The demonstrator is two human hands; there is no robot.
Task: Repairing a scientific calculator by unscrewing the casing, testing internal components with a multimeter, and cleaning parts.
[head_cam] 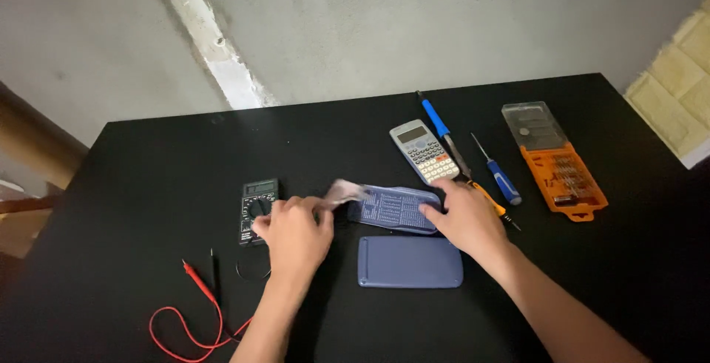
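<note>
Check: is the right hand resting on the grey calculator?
No, the right hand rests on the blue printed cover; the grey calculator lies apart, just beyond its fingertips.

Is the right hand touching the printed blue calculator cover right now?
Touching. The head view shows the right hand lying flat on the right end of the printed blue cover, fingers overlapping its edge with no gap.
</note>
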